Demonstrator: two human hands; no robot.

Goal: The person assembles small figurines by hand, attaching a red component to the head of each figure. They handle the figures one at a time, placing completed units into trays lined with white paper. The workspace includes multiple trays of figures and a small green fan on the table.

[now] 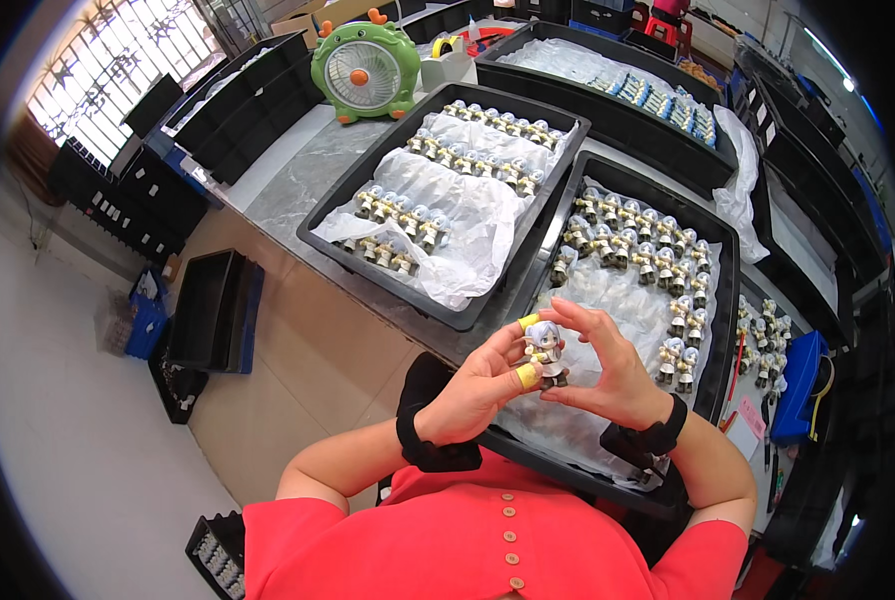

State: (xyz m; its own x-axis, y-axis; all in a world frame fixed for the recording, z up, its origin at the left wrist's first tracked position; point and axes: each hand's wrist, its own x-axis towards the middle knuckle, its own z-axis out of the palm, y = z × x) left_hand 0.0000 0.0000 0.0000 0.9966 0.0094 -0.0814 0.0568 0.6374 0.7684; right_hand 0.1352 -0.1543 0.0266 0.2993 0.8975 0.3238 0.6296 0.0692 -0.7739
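Observation:
A small figurine (544, 343) with pale lilac hair, a white outfit and a dark base is held upright in front of my chest. My left hand (476, 392) pinches it from the left between thumb and index finger, both wrapped in yellow tape. Around its right side curves my right hand (618, 372), with fingertips near the head and the thumb by the base. Beneath my hands lies a black tray (725, 300) lined with white plastic film, where rows of similar figurines (644, 258) stand along the far and right sides.
Another black tray (313, 222) of figurines in film lies to the far left. Behind it stands a green fan (366, 75). A larger tray (608, 118) holds blue-and-white pieces. More figurines (765, 340) and a blue bin (800, 388) are on the right.

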